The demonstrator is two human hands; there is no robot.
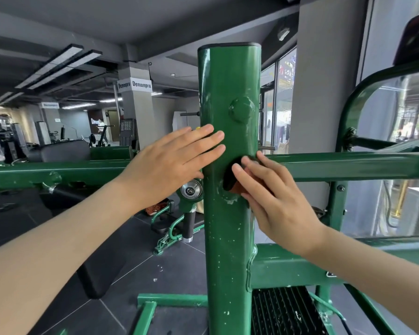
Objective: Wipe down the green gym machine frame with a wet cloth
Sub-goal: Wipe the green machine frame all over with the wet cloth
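The green gym machine frame's upright post rises in the middle of the view, its paint chipped in small white spots. My left hand lies flat on the post's left face with straight fingers. My right hand presses a dark and reddish-brown cloth against the post where the horizontal green bar meets it. Most of the cloth is hidden under my fingers. A round green bolt cap sits on the post above both hands.
A second green bar runs to the left. A curved green tube stands at the right by a grey pillar. A black ribbed footplate lies below. Further gym machines stand on the dark tiled floor.
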